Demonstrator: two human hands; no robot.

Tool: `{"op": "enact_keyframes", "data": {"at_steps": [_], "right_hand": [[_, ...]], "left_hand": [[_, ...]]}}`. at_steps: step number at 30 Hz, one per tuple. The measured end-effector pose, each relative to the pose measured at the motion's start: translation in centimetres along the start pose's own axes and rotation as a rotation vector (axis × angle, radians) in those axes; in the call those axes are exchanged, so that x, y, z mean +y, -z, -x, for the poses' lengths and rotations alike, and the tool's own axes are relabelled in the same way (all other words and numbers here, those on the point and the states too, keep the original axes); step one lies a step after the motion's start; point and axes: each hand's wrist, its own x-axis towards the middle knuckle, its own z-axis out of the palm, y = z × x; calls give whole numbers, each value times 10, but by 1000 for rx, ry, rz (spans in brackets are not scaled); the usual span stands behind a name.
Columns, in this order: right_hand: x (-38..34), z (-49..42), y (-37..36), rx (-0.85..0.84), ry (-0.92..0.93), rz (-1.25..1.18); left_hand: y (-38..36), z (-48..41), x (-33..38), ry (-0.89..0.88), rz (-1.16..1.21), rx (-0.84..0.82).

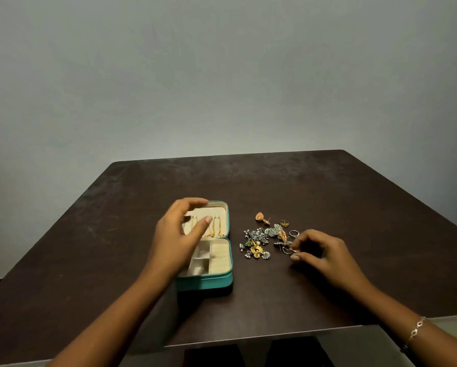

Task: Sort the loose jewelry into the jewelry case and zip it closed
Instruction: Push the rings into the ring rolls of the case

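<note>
The right hand (325,258) is pinching a silver piece (291,250) from the loose jewelry (259,241) on the counter (328,197). The left hand (177,239), fingers apart, is hovering over the open jewelry case (216,281). The piece probably needs lifting into a compartment next.

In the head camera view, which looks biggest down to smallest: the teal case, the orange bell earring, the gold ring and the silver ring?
1. teal case, by far the largest.
2. orange bell earring.
3. gold ring and silver ring: these look alike in size, so no ranking between them.
</note>
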Motion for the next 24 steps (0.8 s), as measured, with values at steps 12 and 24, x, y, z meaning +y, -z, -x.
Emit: {"op": "enact_keyframes", "data": {"at_steps": [12,24], "right_hand": [[-58,7,-11,-204,135,-447],[-69,8,-14,-83,279,-243]], "left_hand": [[-48,44,36,6,157,-355],[-45,45,37,133,262,-232]]}}
